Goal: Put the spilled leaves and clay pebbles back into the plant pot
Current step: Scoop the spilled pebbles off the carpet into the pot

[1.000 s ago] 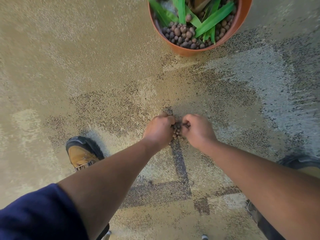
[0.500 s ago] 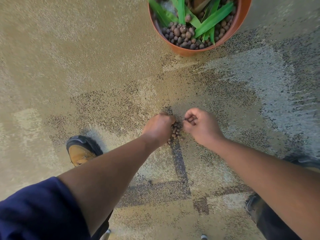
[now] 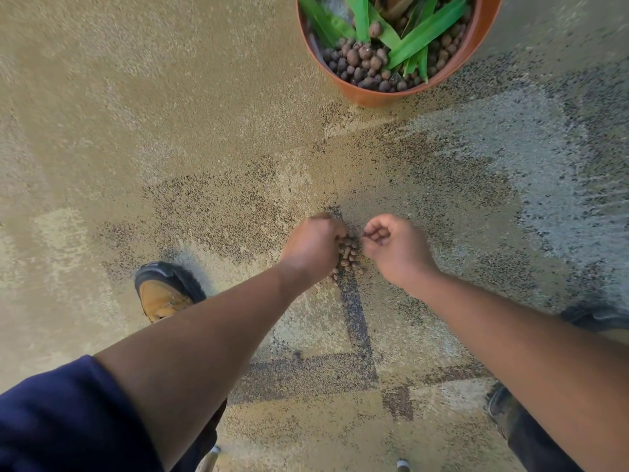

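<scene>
A small heap of brown clay pebbles [image 3: 348,253] lies on the speckled floor between my hands. My left hand [image 3: 311,248] is knuckles-up against the heap's left side, its fingers curled down into the pebbles and hidden. My right hand [image 3: 394,248] is just right of the heap, its fingers curled in with a small dark pebble at the tips. The orange plant pot [image 3: 374,97] stands at the top, holding green leaves [image 3: 425,32] and more pebbles [image 3: 360,63]. No loose leaves show on the floor.
My tan and black shoe [image 3: 163,294] is planted left of the heap, and the other shoe [image 3: 595,316] shows at the right edge. The rough pebble-dash floor [image 3: 170,131] stretches between the heap and the pot.
My right hand has lifted off the heap and turned its curled fingers upward, drawing slightly right. My left hand stays pressed against the pebbles, and the heap now shows more between them.
</scene>
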Tool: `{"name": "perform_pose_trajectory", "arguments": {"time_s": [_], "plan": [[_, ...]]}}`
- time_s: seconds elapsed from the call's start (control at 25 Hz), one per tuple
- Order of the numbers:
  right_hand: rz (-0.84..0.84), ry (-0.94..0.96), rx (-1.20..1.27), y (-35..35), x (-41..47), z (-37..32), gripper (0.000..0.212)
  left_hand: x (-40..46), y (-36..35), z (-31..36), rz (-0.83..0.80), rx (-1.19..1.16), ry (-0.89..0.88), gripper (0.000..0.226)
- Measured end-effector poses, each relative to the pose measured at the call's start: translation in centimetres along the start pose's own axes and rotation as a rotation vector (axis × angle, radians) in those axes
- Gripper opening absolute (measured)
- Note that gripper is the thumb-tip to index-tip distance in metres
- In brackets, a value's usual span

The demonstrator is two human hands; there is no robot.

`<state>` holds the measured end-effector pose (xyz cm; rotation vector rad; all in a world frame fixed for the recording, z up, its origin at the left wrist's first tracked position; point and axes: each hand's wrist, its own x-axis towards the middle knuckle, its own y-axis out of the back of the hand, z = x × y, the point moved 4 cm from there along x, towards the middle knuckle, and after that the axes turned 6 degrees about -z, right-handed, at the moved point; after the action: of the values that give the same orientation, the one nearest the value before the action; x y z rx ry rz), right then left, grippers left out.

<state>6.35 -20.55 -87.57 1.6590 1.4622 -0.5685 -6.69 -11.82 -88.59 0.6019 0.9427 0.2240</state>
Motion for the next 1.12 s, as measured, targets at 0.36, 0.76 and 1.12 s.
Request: {"name": "perform_pose_trajectory", "arguments": {"time_s": [0.36,0.76,1.12], "plan": [[0.395,0.305,0.484,8.1,-1.9,-10.1,0.016,-0.3,13.3,7.2,0.579,-0.525,-0.301,0.015],[0.487,0.246,0.511,13.4,3.4,-14.4,0.015,6.7,19.0,8.8,0.556,-0.336,-0.118,0.019],[0.61,0.48,0.332,12.0,2.0,-13.1,0.012,4.1,17.2,7.7,0.719,-0.372,-0.319,0.012]]}}
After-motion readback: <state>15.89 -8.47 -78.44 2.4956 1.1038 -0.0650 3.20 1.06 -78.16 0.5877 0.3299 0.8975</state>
